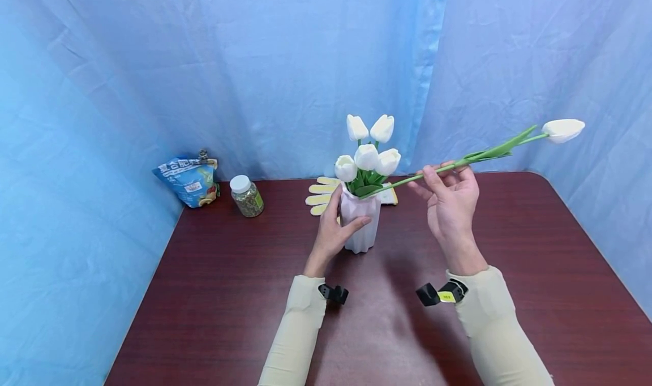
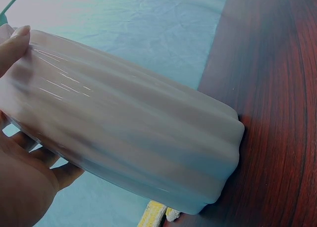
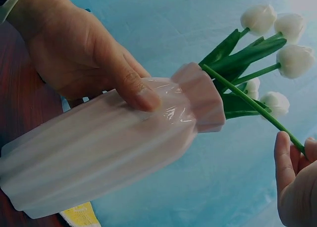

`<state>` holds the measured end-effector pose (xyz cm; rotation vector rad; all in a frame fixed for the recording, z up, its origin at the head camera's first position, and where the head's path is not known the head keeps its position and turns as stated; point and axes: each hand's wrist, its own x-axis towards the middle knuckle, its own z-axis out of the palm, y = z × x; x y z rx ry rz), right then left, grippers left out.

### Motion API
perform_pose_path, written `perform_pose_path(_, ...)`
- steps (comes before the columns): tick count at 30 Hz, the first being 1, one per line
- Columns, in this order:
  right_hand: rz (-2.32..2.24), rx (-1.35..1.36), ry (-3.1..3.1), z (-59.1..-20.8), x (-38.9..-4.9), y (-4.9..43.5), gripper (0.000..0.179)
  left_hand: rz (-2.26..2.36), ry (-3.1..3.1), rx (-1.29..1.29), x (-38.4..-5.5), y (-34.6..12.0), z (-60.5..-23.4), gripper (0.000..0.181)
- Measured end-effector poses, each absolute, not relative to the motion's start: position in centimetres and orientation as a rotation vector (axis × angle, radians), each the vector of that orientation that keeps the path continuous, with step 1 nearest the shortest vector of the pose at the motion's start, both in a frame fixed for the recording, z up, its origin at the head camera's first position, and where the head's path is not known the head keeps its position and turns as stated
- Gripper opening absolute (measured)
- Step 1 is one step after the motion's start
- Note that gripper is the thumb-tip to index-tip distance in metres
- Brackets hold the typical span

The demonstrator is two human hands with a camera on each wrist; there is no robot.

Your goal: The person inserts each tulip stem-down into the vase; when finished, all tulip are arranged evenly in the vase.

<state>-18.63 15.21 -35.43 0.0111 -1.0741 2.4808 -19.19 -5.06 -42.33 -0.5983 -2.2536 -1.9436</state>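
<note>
A white ribbed vase (image 1: 360, 227) stands on the table with several white tulips (image 1: 367, 157) in it. My left hand (image 1: 333, 233) grips the vase near its neck, thumb across the front, fingers round the far side. In my right hand (image 1: 453, 196), a single white tulip (image 1: 562, 130) is pinched by its green stem (image 3: 252, 103). It slants down to the left, bloom far out to the right, the stem's lower end right at the vase's mouth. The right wrist view shows that end overlapping the pale ruffled rim (image 3: 210, 101).
Behind the vase lies a white and yellow glove (image 1: 321, 191). To the left stand a jar (image 1: 247, 196) with a white lid and a blue bag (image 1: 188, 179) closed by a clip. Blue curtains (image 1: 285, 74) hang round the dark red-brown table (image 1: 219, 312).
</note>
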Motion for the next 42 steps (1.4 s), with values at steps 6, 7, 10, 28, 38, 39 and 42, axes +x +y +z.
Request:
perform_pose_path(6,2.399,0.072,-1.073,-35.5,-19.0,15.2,0.022,-1.948,-2.254,-0.587,-19.1,-5.0,-42.2,0.084)
perform_pose_path(7,2.387,0.081,-1.075,-35.5,-19.0,15.2,0.022,-1.949,-2.257,-0.58,-19.1,-5.0,-42.2,0.084)
perform_pose_path(10,2.364,0.102,-1.085,-35.5,-19.2,15.3,0.022,-1.956,-2.263,-0.565,-19.1,-5.0,-42.3,0.084)
perform_pose_path(28,2.102,0.307,-1.295,-35.1,-19.7,14.1,0.027,-1.959,-2.278,-0.548,-19.2,-5.1,-42.5,0.085)
perform_pose_path(38,1.955,0.33,-1.464,-35.7,-19.3,12.9,0.027,-1.968,-2.279,-0.55,-20.0,-5.0,-43.9,0.087)
perform_pose_path(39,1.944,0.33,-1.47,-35.7,-19.3,12.8,0.027,-1.966,-2.276,-0.549,-20.2,-4.9,-44.4,0.088)
perform_pose_path(42,1.909,0.329,-1.489,-35.8,-19.2,12.6,0.028,-1.961,-2.264,-0.547,-20.9,-4.8,-45.6,0.089)
